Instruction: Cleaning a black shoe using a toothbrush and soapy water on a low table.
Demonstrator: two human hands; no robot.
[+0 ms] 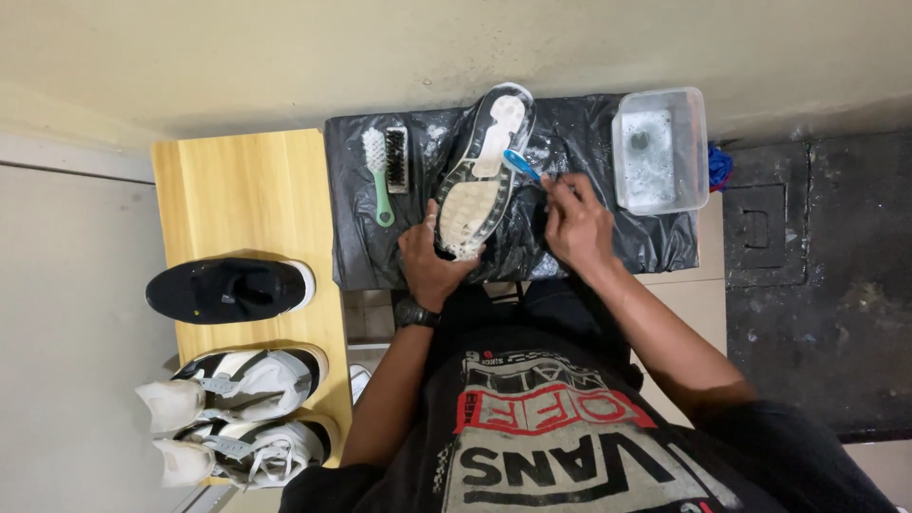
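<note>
A shoe (481,171) lies sole-up on a black plastic sheet (361,237), its pale sole foamy with soap. My left hand (429,256) grips the shoe at its near end. My right hand (577,226) holds a small blue brush (521,164) whose head touches the right side of the sole. A watch is on my left wrist.
A green-handled brush (378,171) and a dark brush (396,159) lie left of the shoe. A clear tub of soapy water (658,149) stands at right. On the wooden bench (242,195) sit a black shoe (228,290) and two white high-top shoes (233,418).
</note>
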